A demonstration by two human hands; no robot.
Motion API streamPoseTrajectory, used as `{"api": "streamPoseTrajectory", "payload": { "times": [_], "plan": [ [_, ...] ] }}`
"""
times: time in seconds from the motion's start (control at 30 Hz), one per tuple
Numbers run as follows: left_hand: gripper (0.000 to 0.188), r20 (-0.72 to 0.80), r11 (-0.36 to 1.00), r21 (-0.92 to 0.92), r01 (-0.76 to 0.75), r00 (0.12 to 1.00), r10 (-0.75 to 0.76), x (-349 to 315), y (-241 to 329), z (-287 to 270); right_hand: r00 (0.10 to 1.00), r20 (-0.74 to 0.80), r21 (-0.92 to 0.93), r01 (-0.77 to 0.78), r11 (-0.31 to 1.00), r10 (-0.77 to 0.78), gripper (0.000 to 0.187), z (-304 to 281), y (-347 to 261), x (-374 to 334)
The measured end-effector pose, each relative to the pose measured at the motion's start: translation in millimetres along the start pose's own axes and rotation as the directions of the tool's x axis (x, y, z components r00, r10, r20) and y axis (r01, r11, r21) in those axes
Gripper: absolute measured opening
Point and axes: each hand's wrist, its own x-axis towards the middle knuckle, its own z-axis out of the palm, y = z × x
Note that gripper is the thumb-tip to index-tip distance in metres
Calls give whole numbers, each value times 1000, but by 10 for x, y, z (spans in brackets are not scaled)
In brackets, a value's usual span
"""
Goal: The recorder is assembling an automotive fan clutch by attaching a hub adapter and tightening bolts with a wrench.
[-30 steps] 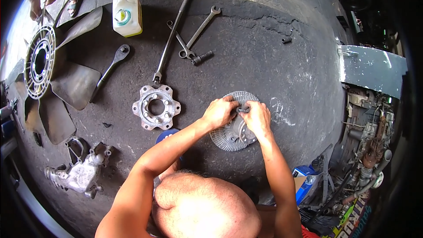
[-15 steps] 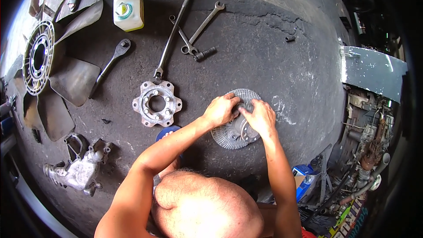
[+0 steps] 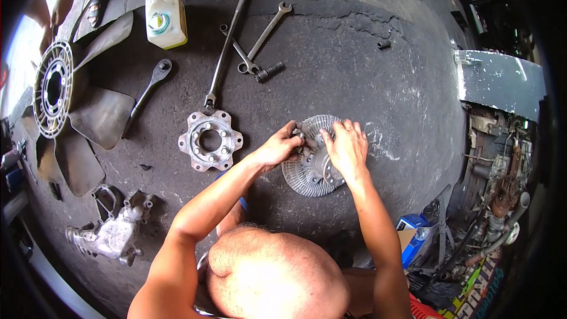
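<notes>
A round, finned metal fan clutch with a raised hub lies on the dark floor before me. My left hand is at its upper left side, fingers closed on small dark metal pieces whose kind I cannot make out. Across the hub and right side of the clutch lies my right hand, its fingers stretched out and its thumb apart, toward the hub. To the left sits a lobed metal flange with several bolts standing around its central hole.
A breaker bar, a wrench, a socket and a ratchet lie beyond. Leftward are a large fan and a metal housing. A jug stands near another person's feet; a blue box is right.
My left hand has drawn back left from the hub, bringing the small pieces into sight. My right hand has shifted slightly, its fingers now straighter. The view has tilted a little.
</notes>
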Motion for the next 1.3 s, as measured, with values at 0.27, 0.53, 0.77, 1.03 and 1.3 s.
{"api": "streamPoseTrajectory", "payload": {
  "times": [0.27, 0.53, 0.77, 1.03, 1.3],
  "plan": [
    [34, -173, 990, -64, 125, 976, -134, -349, 22, 219, 999, -33, 698, 30, 715, -9, 26, 119, -379, -453],
    [36, 72, 947, 308, 96, 990, -124, -733, -294, 115, 950, -264, 713, 76, 697, 166, 28, 475, -479, -1661],
    [31, -2, 942, 315, 119, 992, -124, -522, -62, 193, 776, -176, 832, -211, 513, 606, 25, 953, 213, -1744],
    [29, -24, 885, 462, 56, 998, -51, -401, -86, 248, 830, -160, 812, -197, 549, 534, 19, 918, 275, -1522],
    [38, 49, 894, 447, -37, 999, 17, -505, -197, 243, 869, -203, 774, -140, 618, 451, 16, 894, 314, -1493]
  ]
}}
